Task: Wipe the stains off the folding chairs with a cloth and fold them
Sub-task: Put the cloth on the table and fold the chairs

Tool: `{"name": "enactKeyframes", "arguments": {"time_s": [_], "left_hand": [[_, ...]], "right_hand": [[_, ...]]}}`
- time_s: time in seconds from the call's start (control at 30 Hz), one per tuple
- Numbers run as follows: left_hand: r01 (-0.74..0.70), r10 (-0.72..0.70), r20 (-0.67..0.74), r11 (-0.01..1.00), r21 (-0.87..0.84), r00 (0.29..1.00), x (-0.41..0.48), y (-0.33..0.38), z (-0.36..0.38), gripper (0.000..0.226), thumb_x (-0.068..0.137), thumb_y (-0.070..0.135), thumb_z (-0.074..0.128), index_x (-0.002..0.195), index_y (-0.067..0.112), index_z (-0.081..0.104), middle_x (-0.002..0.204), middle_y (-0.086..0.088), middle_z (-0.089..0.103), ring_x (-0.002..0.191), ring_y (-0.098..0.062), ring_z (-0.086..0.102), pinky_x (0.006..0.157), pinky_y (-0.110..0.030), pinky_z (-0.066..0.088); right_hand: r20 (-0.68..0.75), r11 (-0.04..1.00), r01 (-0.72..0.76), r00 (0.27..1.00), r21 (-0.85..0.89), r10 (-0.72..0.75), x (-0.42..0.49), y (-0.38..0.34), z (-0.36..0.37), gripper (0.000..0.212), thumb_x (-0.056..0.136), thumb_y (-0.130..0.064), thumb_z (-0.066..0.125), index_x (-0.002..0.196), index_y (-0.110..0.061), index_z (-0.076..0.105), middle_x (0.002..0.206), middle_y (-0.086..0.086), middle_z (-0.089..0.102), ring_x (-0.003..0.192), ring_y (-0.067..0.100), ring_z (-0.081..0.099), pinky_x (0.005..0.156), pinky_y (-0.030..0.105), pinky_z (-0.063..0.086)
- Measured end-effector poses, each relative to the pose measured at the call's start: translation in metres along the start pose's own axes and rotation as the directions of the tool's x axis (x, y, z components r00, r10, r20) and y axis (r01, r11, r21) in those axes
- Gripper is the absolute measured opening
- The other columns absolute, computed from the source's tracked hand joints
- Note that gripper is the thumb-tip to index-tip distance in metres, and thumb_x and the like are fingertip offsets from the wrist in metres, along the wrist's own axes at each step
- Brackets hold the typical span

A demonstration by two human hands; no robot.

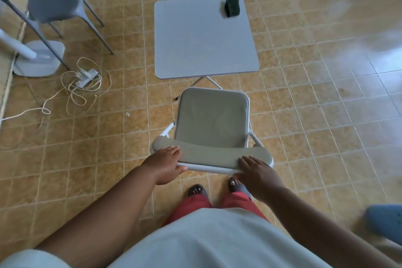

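Head view: a person stands behind an unfolded folding chair [212, 124], the left grip [165, 164] clasping one end of its backrest [213, 154], the right grip [257, 175] laid flat-fingered on the other. A dark cloth [232, 6] lies on the desk [202, 45] beyond, near its far right corner.

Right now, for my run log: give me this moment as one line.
left hand grips backrest | right hand rests on backrest | chair unfolded | cloth on table
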State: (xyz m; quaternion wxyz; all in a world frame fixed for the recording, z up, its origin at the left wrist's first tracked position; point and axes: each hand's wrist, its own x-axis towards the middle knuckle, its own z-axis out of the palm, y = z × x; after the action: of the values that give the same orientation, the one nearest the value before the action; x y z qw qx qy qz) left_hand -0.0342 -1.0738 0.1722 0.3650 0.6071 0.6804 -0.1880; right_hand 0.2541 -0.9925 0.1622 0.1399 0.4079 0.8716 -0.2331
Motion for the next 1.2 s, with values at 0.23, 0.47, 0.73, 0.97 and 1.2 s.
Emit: {"name": "enactKeyframes", "arguments": {"time_s": [0.23, 0.47, 0.73, 0.97, 1.2], "left_hand": [[0.005, -0.01, -0.074, 0.998, -0.067, 0.997, 0.015, 0.013, -0.013, 0.062, 0.1, 0.051, 0.037, 0.146, 0.011, 0.032, 0.158, -0.008, 0.028, 0.145, -0.024, 0.026, 0.116, -0.037, 0.022], [0.055, -0.065, -0.096, 0.993, -0.105, 0.993, 0.044, 0.024, -0.038, 0.049, 0.099, 0.052, 0.037, 0.127, 0.013, 0.046, 0.137, -0.007, 0.049, 0.125, -0.026, 0.045, 0.102, -0.039, 0.037], [0.101, -0.114, -0.093, 0.986, -0.131, 0.989, 0.068, 0.027, -0.064, 0.053, 0.1, 0.051, 0.035, 0.133, 0.01, 0.042, 0.144, -0.01, 0.043, 0.13, -0.029, 0.04, 0.107, -0.041, 0.034], [0.108, -0.123, -0.11, 0.985, -0.134, 0.986, 0.08, 0.027, -0.069, 0.062, 0.101, 0.051, 0.032, 0.146, 0.009, 0.03, 0.158, -0.01, 0.027, 0.147, -0.028, 0.02, 0.118, -0.043, 0.021], [0.139, -0.163, -0.154, 0.978, -0.158, 0.975, 0.085, 0.028, -0.071, 0.062, 0.101, 0.051, 0.033, 0.147, 0.009, 0.028, 0.159, -0.008, 0.025, 0.149, -0.027, 0.014, 0.12, -0.045, 0.017]], "right_hand": [[-0.067, 0.999, 0.03, 0.997, -0.029, -0.032, 0.024, 0.025, -0.013, 0.034, 0.084, -0.042, 0.062, 0.097, -0.011, 0.058, 0.097, 0.007, 0.063, 0.097, 0.029, 0.059, 0.085, 0.042, 0.05], [-0.033, 0.998, 0.04, 0.999, -0.04, -0.041, 0.062, 0.047, -0.051, 0.039, 0.087, -0.036, 0.063, 0.11, -0.005, 0.06, 0.113, 0.013, 0.065, 0.111, 0.033, 0.057, 0.097, 0.047, 0.046], [0.01, 0.996, 0.083, 0.997, -0.038, -0.082, 0.095, 0.061, -0.078, 0.035, 0.091, -0.039, 0.056, 0.108, -0.007, 0.059, 0.112, 0.011, 0.065, 0.108, 0.03, 0.058, 0.096, 0.043, 0.046], [0.0, 0.994, 0.104, 0.995, -0.044, -0.104, 0.111, 0.072, -0.081, 0.037, 0.092, -0.037, 0.056, 0.11, -0.004, 0.058, 0.114, 0.014, 0.063, 0.11, 0.033, 0.057, 0.098, 0.046, 0.043], [-0.017, 0.998, 0.04, 0.999, -0.056, -0.041, 0.116, 0.075, -0.079, 0.041, 0.094, -0.045, 0.047, 0.119, -0.013, 0.049, 0.127, 0.006, 0.056, 0.126, 0.029, 0.044, 0.107, 0.047, 0.036]]}}
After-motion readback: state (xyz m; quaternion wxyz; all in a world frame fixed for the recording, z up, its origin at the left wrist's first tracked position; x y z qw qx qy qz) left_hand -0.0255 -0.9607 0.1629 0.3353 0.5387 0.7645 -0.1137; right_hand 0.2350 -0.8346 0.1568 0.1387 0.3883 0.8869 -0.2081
